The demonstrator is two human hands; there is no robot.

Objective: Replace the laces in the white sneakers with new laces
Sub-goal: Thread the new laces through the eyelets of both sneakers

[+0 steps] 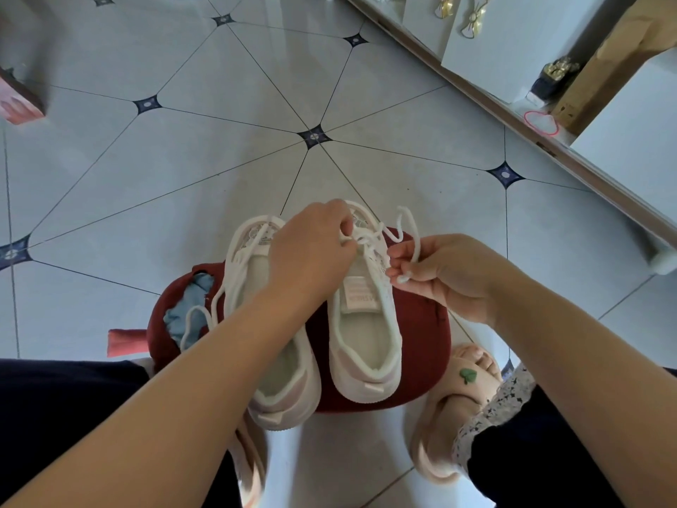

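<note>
On the red stool [421, 346], beside the left sneaker [252, 284], the left hand [311, 251] pinches the lace [408, 221] at the right sneaker [362, 335] eyelets while the right hand [443, 273] grips its free end, apparently mid-threading, so the next move calls for a steady pull through.

Single head-worn wide-angle view, steeply downward, close above the sneakers [362, 335]
</note>
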